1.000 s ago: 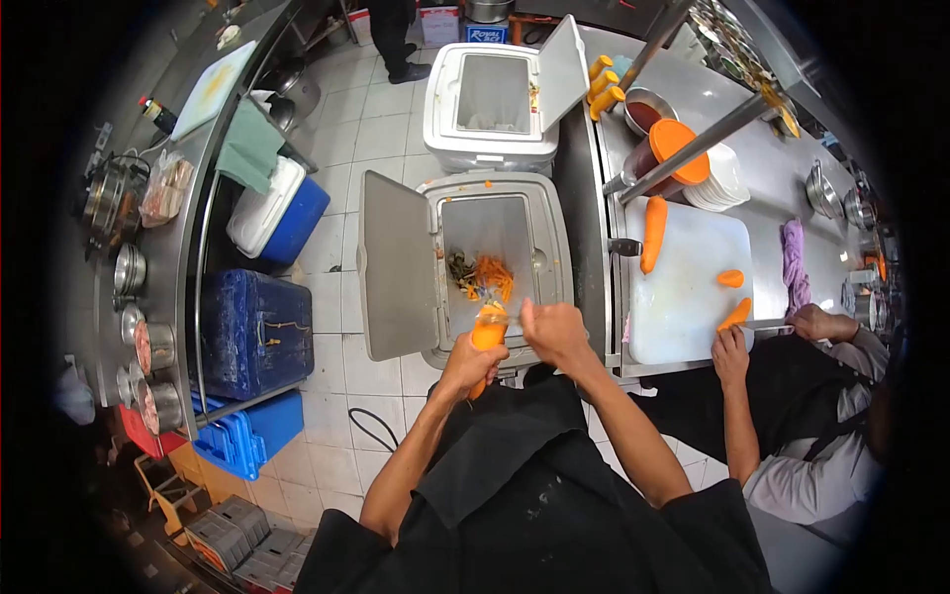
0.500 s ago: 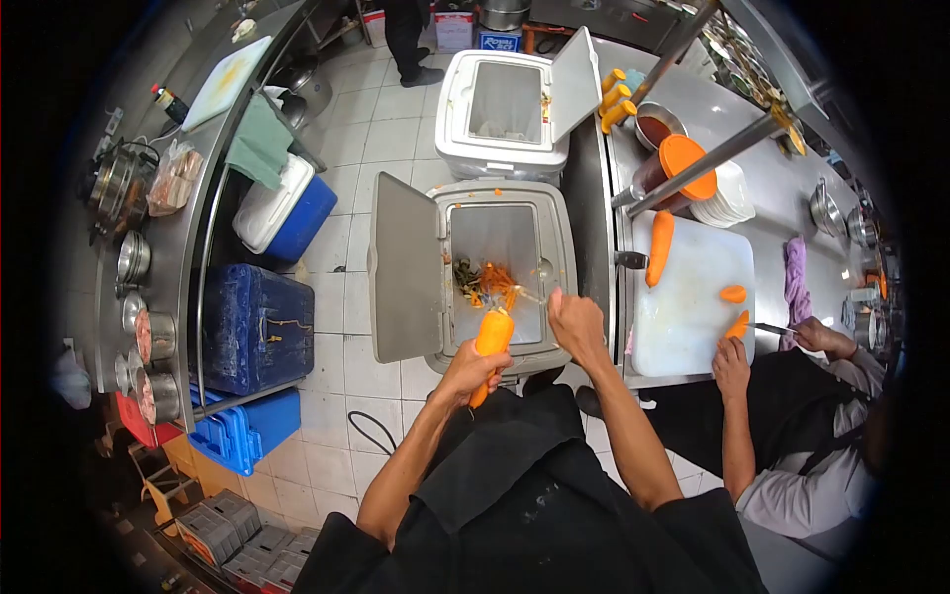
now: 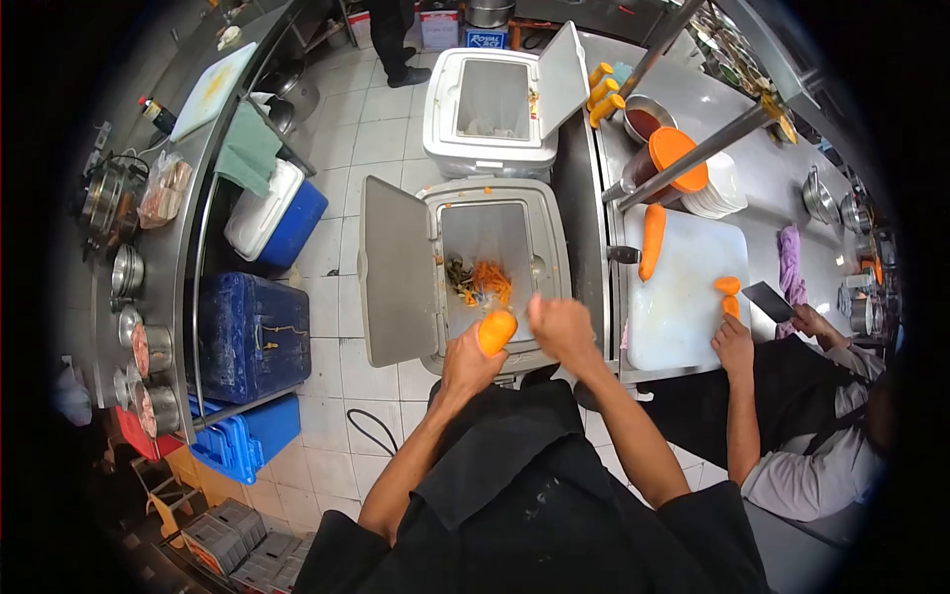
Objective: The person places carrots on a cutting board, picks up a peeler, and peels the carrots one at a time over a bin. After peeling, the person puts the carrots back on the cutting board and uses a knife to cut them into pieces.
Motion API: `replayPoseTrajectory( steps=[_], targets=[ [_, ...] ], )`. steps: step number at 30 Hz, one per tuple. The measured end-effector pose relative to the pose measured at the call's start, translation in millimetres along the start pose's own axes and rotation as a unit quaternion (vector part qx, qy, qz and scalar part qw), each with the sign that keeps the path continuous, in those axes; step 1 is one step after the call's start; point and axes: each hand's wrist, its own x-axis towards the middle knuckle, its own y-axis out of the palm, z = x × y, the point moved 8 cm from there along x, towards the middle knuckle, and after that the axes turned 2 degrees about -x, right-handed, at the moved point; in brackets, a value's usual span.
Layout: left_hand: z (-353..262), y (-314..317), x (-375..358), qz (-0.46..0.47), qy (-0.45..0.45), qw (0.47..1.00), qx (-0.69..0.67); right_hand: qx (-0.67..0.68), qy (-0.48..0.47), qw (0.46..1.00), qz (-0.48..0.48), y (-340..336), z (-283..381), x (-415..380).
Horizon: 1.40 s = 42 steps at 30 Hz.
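My left hand (image 3: pixel 472 362) is wrapped round a thick carrot (image 3: pixel 498 331), whose blunt end points up over the near rim of an open grey bin (image 3: pixel 557 259). Beside it, my right hand (image 3: pixel 564 332) is closed and smeared by motion. The thin peeler that showed in it a moment before is barely visible now. Orange peelings (image 3: pixel 492 281) and dark green scraps (image 3: pixel 459 278) lie inside the bin.
At right, a co-worker's hand (image 3: pixel 732 346) steadies carrot pieces (image 3: pixel 728 287) on a white cutting board (image 3: pixel 683 322); the other holds a cleaver (image 3: pixel 769 302). A whole carrot (image 3: pixel 652 243) lies there. A white bin (image 3: pixel 440 134) stands beyond. Blue tubs (image 3: pixel 255 332) are left.
The carrot has turned in my left hand, so less of its length shows. My right hand has shifted slightly towards it. The co-worker's blade has come away from the carrot piece.
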Motion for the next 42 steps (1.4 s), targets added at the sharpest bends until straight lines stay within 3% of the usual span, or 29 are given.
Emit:
replayPoseTrajectory(
  steps=[2, 5, 6, 8, 9, 11, 13, 17, 20, 22, 24, 26, 27, 30, 31, 33, 34, 35, 36, 37, 39, 42],
  targets=[
    [-1, 0, 0, -0.004, 0.001, 1.000, 0.006, -0.040, 0.029, 0.999, -0.011, 3, -28, -1],
    [-1, -3, -3, -0.025, 0.021, 0.999, 0.016, 0.101, 0.226, 0.967, 0.061, 11, -54, -7],
    [1, -1, -5, -0.024, 0.015, 0.998, 0.052, 0.103, 0.231, 0.965, 0.069, 7, -37, -13],
    [-8, -3, 6, -0.026, 0.022, 0.995, 0.089, 0.105, 0.127, 0.982, 0.091, -11, 0, 2],
    [-12, -5, 4, -0.004, -0.014, 0.993, 0.115, 0.046, 0.075, 0.992, 0.088, 11, -7, -3],
    [-9, -3, -5, 0.015, -0.053, 0.989, 0.135, 0.030, 0.109, 0.991, 0.077, 25, -46, -21],
    [-16, -12, -5, -0.043, 0.043, 0.994, 0.091, 0.030, 0.200, 0.976, 0.078, 10, -72, -15],
    [-16, -11, 0, -0.061, 0.110, 0.992, 0.019, 0.047, 0.148, 0.986, 0.057, -10, -50, -8],
    [-21, -5, 1, -0.015, 0.084, 0.995, -0.046, 0.073, 0.153, 0.984, 0.046, -16, -17, -6],
    [-13, 3, 4, 0.022, 0.020, 0.998, -0.058, 0.153, 0.126, 0.980, 0.019, -34, 7, -2],
    [-9, 7, 4, 0.032, 0.017, 0.999, -0.037, 0.120, 0.129, 0.984, 0.034, 0, -16, -12],
    [-5, 10, 4, 0.034, 0.012, 0.999, -0.021, -0.024, 0.113, 0.991, 0.060, 35, -59, -21],
    [-3, 9, 3, 0.028, 0.013, 0.999, -0.008, 0.024, 0.205, 0.974, 0.097, 34, -78, -23],
    [2, 9, -2, 0.019, 0.001, 1.000, 0.022, 0.074, 0.178, 0.978, 0.074, 17, -63, -21],
    [1, 10, -1, 0.016, -0.003, 0.999, 0.040, 0.012, 0.121, 0.990, 0.074, 7, -39, -16],
    [15, 17, 1, -0.007, -0.020, 0.994, 0.109, 0.042, 0.057, 0.996, 0.050, -9, -1, -16],
    [3, 12, 0, -0.016, 0.004, 0.993, 0.115, 0.106, 0.100, 0.987, 0.067, -23, 1, -8],
    [-6, 8, 0, -0.019, 0.014, 0.992, 0.125, 0.101, 0.067, 0.991, 0.061, -2, -9, -13],
    [-7, 5, -1, -0.021, 0.005, 0.989, 0.144, 0.103, 0.144, 0.982, 0.071, 42, -40, -30],
    [-10, 1, -3, -0.012, -0.011, 0.991, 0.132, 0.075, 0.129, 0.987, 0.068, 31, -52, -31],
    [-13, -7, -6, -0.006, 0.009, 0.993, 0.119, 0.097, 0.207, 0.969, 0.092, 40, -90, -54],
    [-21, -16, -8, -0.008, 0.032, 0.997, 0.075, 0.102, 0.231, 0.964, 0.087, 53, -105, -74]
  ],
)
